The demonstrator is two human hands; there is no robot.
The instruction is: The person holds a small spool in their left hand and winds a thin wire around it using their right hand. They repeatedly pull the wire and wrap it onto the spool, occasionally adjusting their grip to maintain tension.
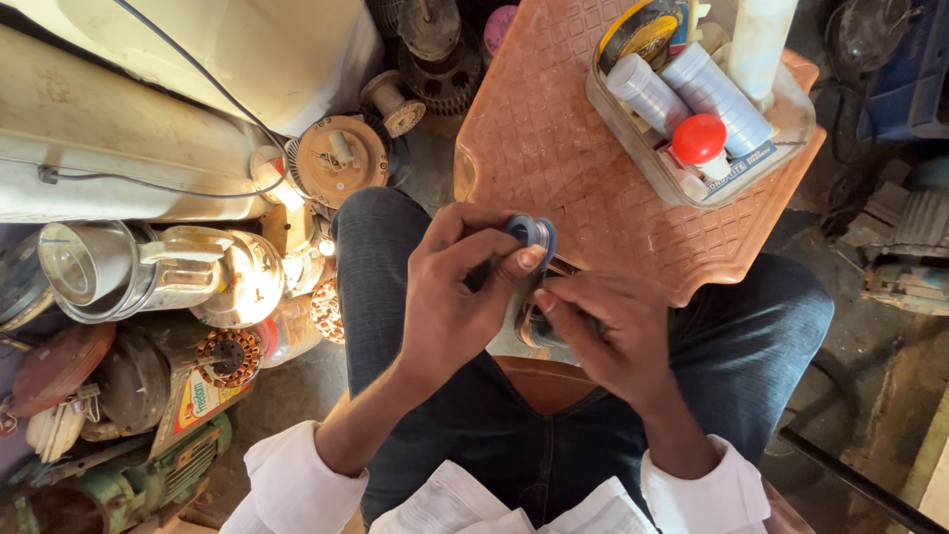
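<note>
My left hand [450, 297] pinches a small blue tape roll [531, 233] between thumb and forefinger, held above my lap. My right hand [603, 331] sits just below and to the right of it, fingers curled around a dark metal part [539, 321] that is mostly hidden beneath the hand. The two hands nearly touch at the fingertips. Both are over my knees in blue jeans, at the near edge of an orange plastic stool [554, 129].
On the stool stands a clear plastic tub [791, 138] with tape rolls, a red-capped bottle [700, 140] and a white tube. To the left lie a steel mixer jar [129, 272], motor windings [225, 356], fan parts and a white appliance casing [148, 89]. More machinery lies at the right.
</note>
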